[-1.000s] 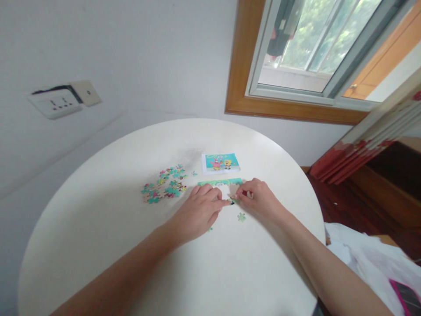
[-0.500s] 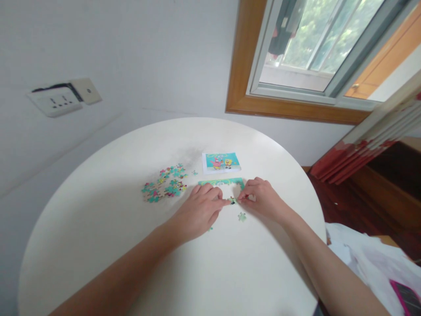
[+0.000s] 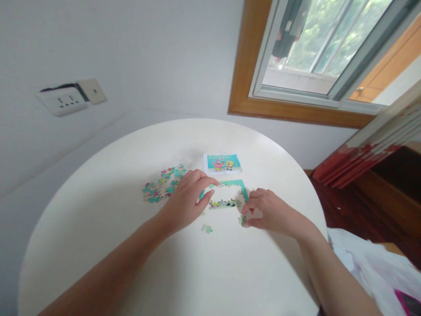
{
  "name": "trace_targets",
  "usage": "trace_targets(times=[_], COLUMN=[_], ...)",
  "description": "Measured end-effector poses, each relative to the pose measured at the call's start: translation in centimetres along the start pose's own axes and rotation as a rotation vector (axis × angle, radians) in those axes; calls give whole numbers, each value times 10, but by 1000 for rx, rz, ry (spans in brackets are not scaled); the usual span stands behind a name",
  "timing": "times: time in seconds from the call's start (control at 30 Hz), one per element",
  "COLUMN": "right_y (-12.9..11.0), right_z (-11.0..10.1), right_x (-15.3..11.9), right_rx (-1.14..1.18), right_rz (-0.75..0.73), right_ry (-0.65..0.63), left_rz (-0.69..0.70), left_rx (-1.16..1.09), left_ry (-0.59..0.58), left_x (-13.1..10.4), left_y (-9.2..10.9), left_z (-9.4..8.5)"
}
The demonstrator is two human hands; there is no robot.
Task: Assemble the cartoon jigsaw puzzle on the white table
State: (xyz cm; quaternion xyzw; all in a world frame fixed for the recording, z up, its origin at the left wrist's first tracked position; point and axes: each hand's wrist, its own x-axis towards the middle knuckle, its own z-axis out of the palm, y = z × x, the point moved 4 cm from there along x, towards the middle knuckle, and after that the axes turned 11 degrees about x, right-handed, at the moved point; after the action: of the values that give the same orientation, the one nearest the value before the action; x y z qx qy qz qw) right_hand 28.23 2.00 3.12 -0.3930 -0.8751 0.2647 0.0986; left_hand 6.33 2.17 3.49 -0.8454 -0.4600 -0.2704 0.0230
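left hand (image 3: 186, 197) spread at left of puzzle border (image 3: 232, 182); right hand (image 3: 271, 208) pinching green piece (image 3: 241, 220).

No lettering, brand, number or sign can be read: none on the picture card (image 3: 224, 163) toward the tabletop's (image 3: 82, 210) far edge, on the puzzle pieces (image 3: 153, 193) or the wall socket (image 3: 64, 101).

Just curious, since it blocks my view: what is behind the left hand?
Loose puzzle pieces show past the left hand on one side, and the teal puzzle border partly shows on the other. What the hand itself covers cannot be seen.
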Motion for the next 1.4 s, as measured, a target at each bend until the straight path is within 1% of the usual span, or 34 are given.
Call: trace_targets(times=[0.1, 0.17, 0.27, 0.37, 0.5, 0.57, 0.67, 0.8, 0.93, 1.0, 1.07, 1.13, 1.23, 1.3, 1.4], right_y=[-1, -3, -4, -3, -3, -3, -6, -11, -18, -22, -23, -22, -18, -14, -11], right_z=[5, 7, 7, 7, 7, 8, 11, 12, 12, 13, 13, 13, 13, 15, 19], right_x=[3, 4, 4, 5, 5, 6, 7, 10, 13, 16, 19, 21, 24, 25, 26], right_rx=[6, 31, 69, 92, 124, 144, 184, 282, 370, 387, 390, 364, 251, 168, 97], right_rz=[9, 0, -26, -21, -3, -18, -57, -72, -108, -146, -178, -195, -195, -175, -144], right_ry=[-13, -16, -16, -18, -7, -7, -2, 74, 195, 248, 299, 340, 344, 325, 293], left_rz=[-33, -32, -6, 34, 92, 118, 142, 144, 123, 100, 74, 57, -3, -45, -68], left_rx=[32, 39, 25, -20, -68, -81, -101, -112, -150, -166, -157, -117, -8, 58, 80], left_ry=[36, 26, -13, -81, -207, -258, -299, -328, -297, -264, -242, -215, -141, -179, -228], left_x=[2, 2, 0, -2, -6, -6, -7, -8, -7, -5, -3, -1, -1, -2, -5], left_y=[-10, -12, -10, -3, 12, 20, 31, 38, 39, 35, 26, 13, -14, -28, -33], left_z=[-5, -5, -2, 3, 9, 12, 14, 15, 14, 12, 8, 1, -9, -9, -1])
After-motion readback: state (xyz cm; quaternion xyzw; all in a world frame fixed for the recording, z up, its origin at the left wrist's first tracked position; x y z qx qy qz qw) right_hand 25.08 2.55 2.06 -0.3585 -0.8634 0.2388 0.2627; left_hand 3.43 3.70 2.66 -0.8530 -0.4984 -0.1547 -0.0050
